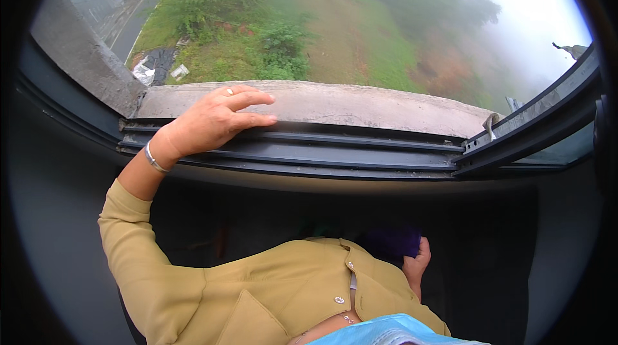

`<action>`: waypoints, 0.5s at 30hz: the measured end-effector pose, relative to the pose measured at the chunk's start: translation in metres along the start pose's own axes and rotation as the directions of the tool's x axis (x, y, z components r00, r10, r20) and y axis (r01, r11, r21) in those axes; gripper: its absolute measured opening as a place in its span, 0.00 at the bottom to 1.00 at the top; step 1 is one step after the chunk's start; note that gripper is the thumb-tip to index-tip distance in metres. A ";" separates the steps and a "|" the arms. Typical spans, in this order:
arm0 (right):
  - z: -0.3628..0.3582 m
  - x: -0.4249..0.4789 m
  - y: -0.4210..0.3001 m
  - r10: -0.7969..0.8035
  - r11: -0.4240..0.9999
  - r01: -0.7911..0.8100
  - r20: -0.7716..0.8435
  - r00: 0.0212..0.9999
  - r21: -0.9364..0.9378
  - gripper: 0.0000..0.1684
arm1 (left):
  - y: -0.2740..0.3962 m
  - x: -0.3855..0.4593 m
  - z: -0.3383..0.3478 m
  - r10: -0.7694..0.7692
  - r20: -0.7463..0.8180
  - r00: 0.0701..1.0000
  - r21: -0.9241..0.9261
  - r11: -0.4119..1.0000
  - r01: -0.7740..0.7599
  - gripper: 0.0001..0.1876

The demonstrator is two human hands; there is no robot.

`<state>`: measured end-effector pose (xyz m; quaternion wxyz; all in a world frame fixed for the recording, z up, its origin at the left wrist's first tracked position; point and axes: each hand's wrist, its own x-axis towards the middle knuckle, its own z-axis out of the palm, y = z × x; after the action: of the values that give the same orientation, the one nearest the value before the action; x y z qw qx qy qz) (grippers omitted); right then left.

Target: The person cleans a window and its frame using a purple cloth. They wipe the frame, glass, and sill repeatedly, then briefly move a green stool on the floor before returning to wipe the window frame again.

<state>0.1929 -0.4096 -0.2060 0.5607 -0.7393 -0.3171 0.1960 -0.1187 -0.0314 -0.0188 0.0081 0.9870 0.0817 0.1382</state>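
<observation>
My left hand point(219, 115) reaches over the dark metal track point(338, 149) of a sliding window, its fingers apart and nothing in them. Its fingertips are over the inner edge of the rough concrete sill point(367, 106); whether they touch it I cannot tell. A ring and a bracelet are on that hand and wrist. Low at my side, my right hand point(417, 263) grips a purple cloth point(396, 242), part of which is lost in shadow.
At right is a sliding window sash point(540, 128) with some glass showing. A rough concrete jamb point(87, 41) rises at left. Beyond the sill the ground drops far below, with grass point(386, 45), bushes point(285, 48) and a road point(137, 21). Mist covers the right.
</observation>
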 end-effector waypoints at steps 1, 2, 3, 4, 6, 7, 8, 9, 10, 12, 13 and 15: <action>0.001 0.000 0.002 0.003 1.000 -0.003 -0.002 1.000 0.003 0.08 | 0.002 0.002 -0.002 0.010 -0.024 1.000 -0.051 0.999 -0.011 0.16; 0.002 -0.001 0.005 0.006 1.000 -0.006 -0.004 1.000 0.005 0.09 | 0.006 0.004 -0.004 0.018 -0.048 0.999 -0.103 0.994 -0.023 0.17; 0.003 -0.001 0.004 0.009 1.000 -0.009 0.002 1.000 0.005 0.09 | 0.008 0.004 -0.004 0.017 -0.072 0.997 -0.156 0.987 -0.028 0.17; 0.004 -0.003 0.001 0.017 1.000 -0.017 0.012 1.000 0.023 0.10 | 0.008 0.006 -0.002 0.054 -0.055 0.997 -0.067 0.996 -0.057 0.17; 0.005 -0.006 0.004 0.038 0.998 -0.038 0.000 0.999 0.052 0.10 | 0.004 0.009 0.001 0.073 -0.036 0.997 -0.051 0.996 -0.074 0.15; 0.006 -0.005 0.005 0.044 0.997 -0.043 -0.003 0.999 0.067 0.10 | 0.002 0.010 0.002 0.078 -0.029 0.996 -0.040 0.996 -0.080 0.14; 0.005 -0.003 0.002 0.048 0.998 -0.048 -0.002 0.999 0.050 0.10 | 0.002 0.012 0.004 0.099 -0.028 0.995 0.000 0.995 -0.099 0.11; 0.005 -0.003 -0.001 0.056 0.998 -0.056 0.000 0.998 0.033 0.10 | 0.000 0.015 0.002 0.116 -0.010 0.993 -0.003 0.993 -0.116 0.11; 0.004 -0.003 -0.002 0.065 0.998 -0.065 0.002 0.998 0.018 0.10 | -0.002 0.020 -0.001 0.133 0.008 0.991 -0.005 0.991 -0.133 0.10; 0.005 -0.005 0.001 0.054 0.998 -0.053 -0.002 0.999 0.019 0.08 | -0.006 0.025 -0.002 0.178 0.031 0.983 0.005 0.984 -0.179 0.07; 0.005 -0.006 0.002 0.047 0.999 -0.047 -0.003 0.999 0.022 0.07 | -0.007 0.027 -0.003 0.190 0.045 0.981 -0.004 0.982 -0.190 0.06; 0.005 -0.007 0.004 0.039 0.999 -0.039 -0.009 0.999 -0.003 0.07 | -0.008 0.033 -0.007 0.209 0.076 0.975 -0.020 0.978 -0.208 0.04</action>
<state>0.1860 -0.4113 -0.2121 0.5570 -0.7472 -0.3004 0.2030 -0.0908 -0.0179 -0.0036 0.0027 0.9947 -0.0235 0.1001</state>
